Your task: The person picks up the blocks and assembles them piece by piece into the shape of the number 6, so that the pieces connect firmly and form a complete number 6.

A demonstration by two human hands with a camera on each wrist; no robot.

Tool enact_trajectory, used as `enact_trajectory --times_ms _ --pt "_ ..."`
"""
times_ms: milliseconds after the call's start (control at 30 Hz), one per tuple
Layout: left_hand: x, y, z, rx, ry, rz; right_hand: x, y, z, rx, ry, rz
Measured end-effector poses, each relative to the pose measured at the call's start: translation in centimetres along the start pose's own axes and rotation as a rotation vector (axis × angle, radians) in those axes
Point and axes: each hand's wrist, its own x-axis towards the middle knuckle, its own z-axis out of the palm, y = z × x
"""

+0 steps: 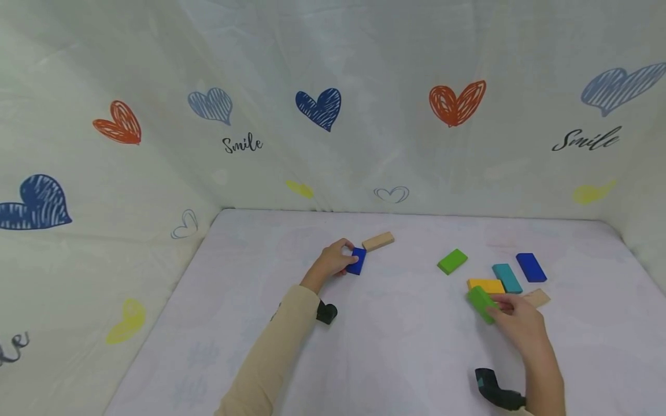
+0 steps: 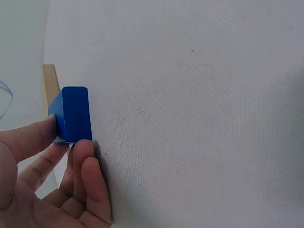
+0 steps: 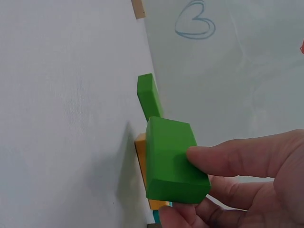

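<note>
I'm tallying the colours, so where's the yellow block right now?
In the head view, the yellow block lies right of centre, just beyond the green block in the right hand and immediately left of the teal block.

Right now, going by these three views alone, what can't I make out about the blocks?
- Head: part of the pale wooden block is hidden behind the right hand.
- Left wrist: the lower end of the tan block is hidden behind the held blue block.
- Right wrist: much of the yellow block is hidden by the held green block.
- Right wrist: the top edge cuts off a bare wooden piece.
</note>
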Motion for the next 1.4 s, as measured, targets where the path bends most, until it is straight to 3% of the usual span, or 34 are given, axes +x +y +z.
enact_trajectory --times_ms 433,767,1100,1400 --pt "0.0 -0.1 0.0 0.004 -0.001 0.025 -0.9 -1.8 2.0 0.034 -0.009 -0.159" --pt "0.1 -0.1 0.1 0.004 0.002 0.016 -1.3 -4.0 4.9 0.077 -0.030 -0.218" --pt "0.8 0.0 0.3 0.021 -0.005 -0.022 -2.4 -6.8 8.6 0.278 -0.140 -0.213" --pt "-0.1 0.1 0.0 0.008 0.006 -0.014 -3.1 -8.9 12.0 0.424 -0.200 -0.256"
